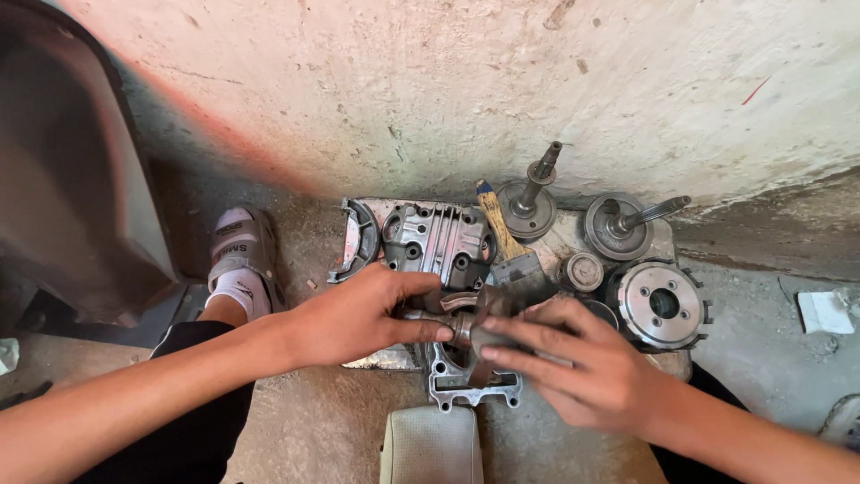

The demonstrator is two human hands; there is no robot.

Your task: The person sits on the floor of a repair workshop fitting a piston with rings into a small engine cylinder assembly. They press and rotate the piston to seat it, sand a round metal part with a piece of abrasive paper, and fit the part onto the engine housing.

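Rough whitewashed wall (502,81) and a dusty concrete floor (313,421) frame our work as we crouch over a spread of stripped engine parts. At the centre, we grip a greasy grey metal shaft-and-rod assembly (470,324) between both hands, held just above a flat silver gasket-shaped plate (473,387) on the floor. Our left hand (358,315) closes its fingers and thumb around the assembly's left end; our right hand (582,363) lays its fingers (528,336) over the right side, pressing and clasping it.

Judging by how things lie, the teardown looks well advanced: parts sit separated rather than bolted together, and the piece in hand is not yet set down among them.

Just behind it lie a finned silver cylinder-head cover (437,237) and a worn paintbrush with a yellow handle (506,242). Further right stand two round discs with upright shafts (573,211) and a toothed silver clutch hub (661,305). A curved dark metal shoe (356,242) rests at left, near our sandalled foot (240,255). A pale padded cushion (432,444) sits nearest us.
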